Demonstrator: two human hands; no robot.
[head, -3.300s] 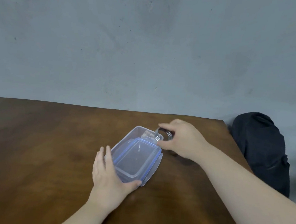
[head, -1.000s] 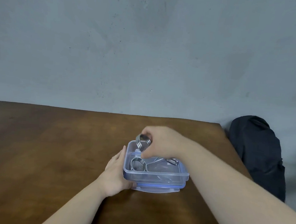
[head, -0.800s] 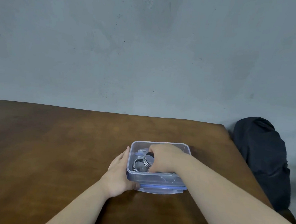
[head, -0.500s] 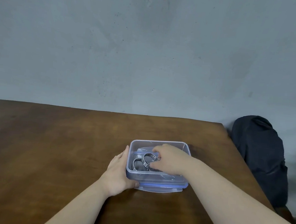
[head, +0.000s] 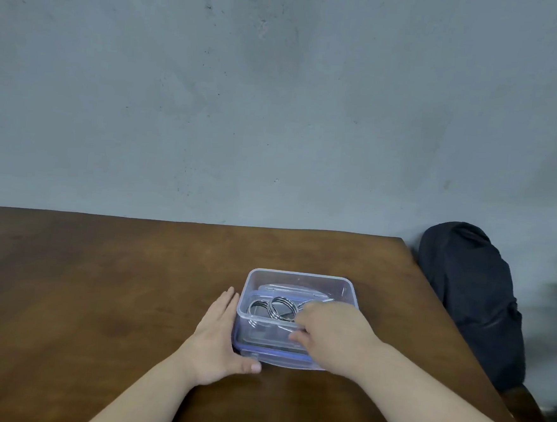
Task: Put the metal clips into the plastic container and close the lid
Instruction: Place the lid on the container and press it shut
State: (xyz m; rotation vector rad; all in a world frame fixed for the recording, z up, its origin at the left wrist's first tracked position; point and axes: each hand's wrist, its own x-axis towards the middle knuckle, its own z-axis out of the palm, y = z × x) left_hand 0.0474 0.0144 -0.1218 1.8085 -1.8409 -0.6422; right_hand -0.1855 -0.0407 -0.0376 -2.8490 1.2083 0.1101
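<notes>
Our left hand point(head: 218, 341) rests flat against the light, slippery plastic container point(head: 296, 314) on the surface point(head: 101, 280), while our right hand point(head: 331, 333) reaches in among the hard metal clips point(head: 275, 308), its fingers hidden.

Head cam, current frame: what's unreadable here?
- Right hand covers the right part of the clear plastic container: whether it grips a clip, unclear.
- Shiny metal ring clips: count hidden by the hand.
- Blue-edged lid: under the container, mostly hidden.
- Left hand: palm side unseen.
</notes>
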